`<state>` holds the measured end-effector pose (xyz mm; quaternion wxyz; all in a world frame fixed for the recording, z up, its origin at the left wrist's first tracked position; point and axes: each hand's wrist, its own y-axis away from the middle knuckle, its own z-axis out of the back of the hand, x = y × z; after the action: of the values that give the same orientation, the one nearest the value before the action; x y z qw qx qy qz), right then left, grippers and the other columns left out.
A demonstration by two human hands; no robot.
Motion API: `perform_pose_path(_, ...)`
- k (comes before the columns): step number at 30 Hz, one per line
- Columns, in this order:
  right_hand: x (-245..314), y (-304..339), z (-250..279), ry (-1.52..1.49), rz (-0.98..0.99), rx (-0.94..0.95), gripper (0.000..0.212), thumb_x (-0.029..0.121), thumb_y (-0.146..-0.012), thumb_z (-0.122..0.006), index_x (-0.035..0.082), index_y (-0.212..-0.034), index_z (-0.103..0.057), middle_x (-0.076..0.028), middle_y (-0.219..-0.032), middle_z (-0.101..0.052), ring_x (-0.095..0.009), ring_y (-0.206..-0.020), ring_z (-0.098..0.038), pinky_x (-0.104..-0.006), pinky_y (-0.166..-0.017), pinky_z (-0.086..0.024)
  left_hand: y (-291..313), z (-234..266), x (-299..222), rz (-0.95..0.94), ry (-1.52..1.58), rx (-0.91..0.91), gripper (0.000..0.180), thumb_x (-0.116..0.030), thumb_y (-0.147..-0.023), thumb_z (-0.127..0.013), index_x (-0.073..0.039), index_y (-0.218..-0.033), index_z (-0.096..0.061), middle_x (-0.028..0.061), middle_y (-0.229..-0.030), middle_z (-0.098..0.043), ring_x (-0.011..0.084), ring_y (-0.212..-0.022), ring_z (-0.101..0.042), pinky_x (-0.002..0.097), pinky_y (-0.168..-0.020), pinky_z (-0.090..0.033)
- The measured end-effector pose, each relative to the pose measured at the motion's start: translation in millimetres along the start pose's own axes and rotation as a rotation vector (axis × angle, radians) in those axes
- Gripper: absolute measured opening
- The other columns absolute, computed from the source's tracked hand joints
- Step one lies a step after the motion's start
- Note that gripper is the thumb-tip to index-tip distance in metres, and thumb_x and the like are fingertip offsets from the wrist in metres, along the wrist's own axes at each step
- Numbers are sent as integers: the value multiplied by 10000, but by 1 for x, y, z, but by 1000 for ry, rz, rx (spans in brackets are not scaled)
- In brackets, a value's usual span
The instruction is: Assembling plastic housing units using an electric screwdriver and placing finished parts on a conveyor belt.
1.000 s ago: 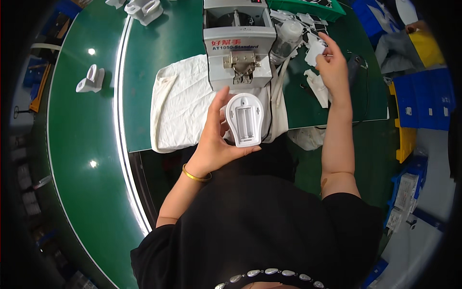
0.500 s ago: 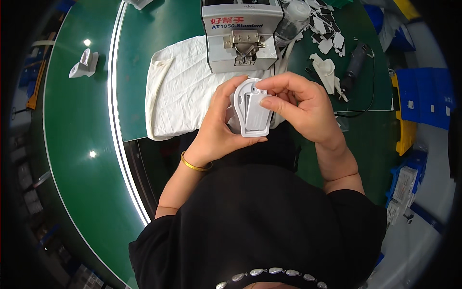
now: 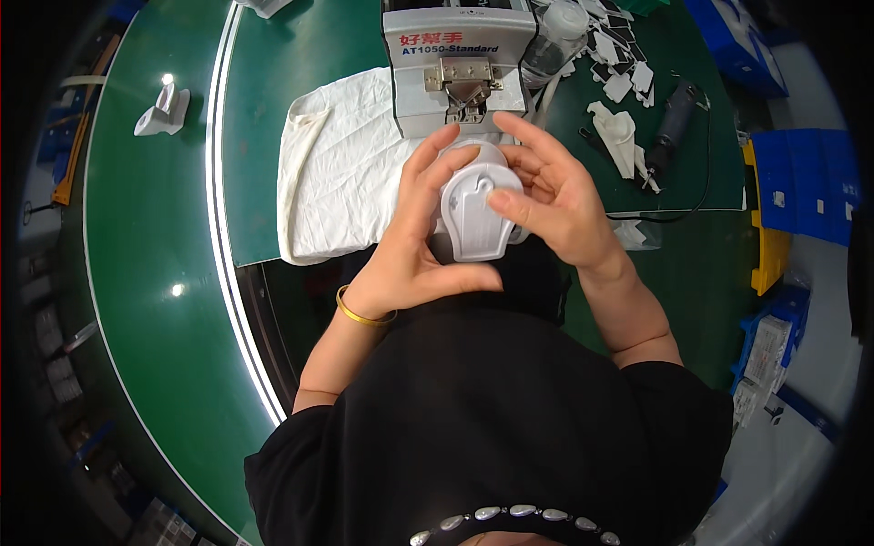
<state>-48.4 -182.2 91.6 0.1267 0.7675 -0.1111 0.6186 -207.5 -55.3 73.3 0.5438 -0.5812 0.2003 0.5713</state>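
A white plastic housing (image 3: 462,211), rounded at its far end and narrower toward me, is between my two hands with its panel side up. Its inset cover panel (image 3: 477,226) lies flush in the recess. My left hand (image 3: 408,246) cradles the left side, fingers curled along the far left edge and thumb stretched along the near end. My right hand (image 3: 563,205) holds the right side. Its thumb presses on the panel's upper part; the index finger points away, and the other fingers go behind the housing, partly hidden.
Ahead stands a grey machine (image 3: 460,68) with a metal fixture, beside a white cloth (image 3: 337,173). To the right lie a dark electric screwdriver (image 3: 675,123) with a cord, a clear jar (image 3: 557,36) and scattered white and black pieces (image 3: 619,55). A white part (image 3: 166,111) sits at left.
The cover panel, tilted and partly out of its recess before, now lies flush. My right thumb has moved down onto it, and the fingers of both hands have shifted around the housing.
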Motion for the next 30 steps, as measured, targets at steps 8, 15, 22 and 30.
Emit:
perform_pose_path(8, -9, 2, -15, 210, 332, -48, 719, 42, -884, -648, -8, -1466, -229, -184, -1257, -545, -201, -1123, -561, -322, -987, -426, 2, -11, -1, 159, 318, -177, 641, -70, -931, -610, 24, -1467, -271, 153, -1457, -375, 238, -1352, -383, 363, -1105, -321)
perform_pose_path(15, -6, 3, -6, 109, 175, -56, 702, 76, -892, -669, 24, -1456, -253, -168, -1221, -575, -198, -1081, -585, -311, -942, -463, -2, -19, -3, 177, 183, -198, 877, -117, -812, -768, -13, -1487, -219, 196, -1454, -404, 290, -1309, -457, 391, -1060, -395)
perform_pose_path(22, 9, -10, 80, 320, 202, -394, 542, 118, -903, -676, 34, -1388, -448, -138, -1242, -600, -160, -1089, -594, -311, -923, -483, 10, -15, 8, 58, -127, -54, 1142, -101, -617, -890, -75, -1504, -171, 185, -1422, -455, 335, -1279, -497, 408, -1027, -450)
perform_pose_path(30, 3, -17, 258, 1189, -398, -1265, 659, 303, -669, -824, -27, -1189, -588, -171, -1038, -675, -302, -947, -666, -360, -822, -511, 28, -12, 18, 134, -155, -109, 1173, -141, -558, -923, -73, -1494, -220, 166, -1358, -486, 317, -1256, -507, 409, -1051, -420)
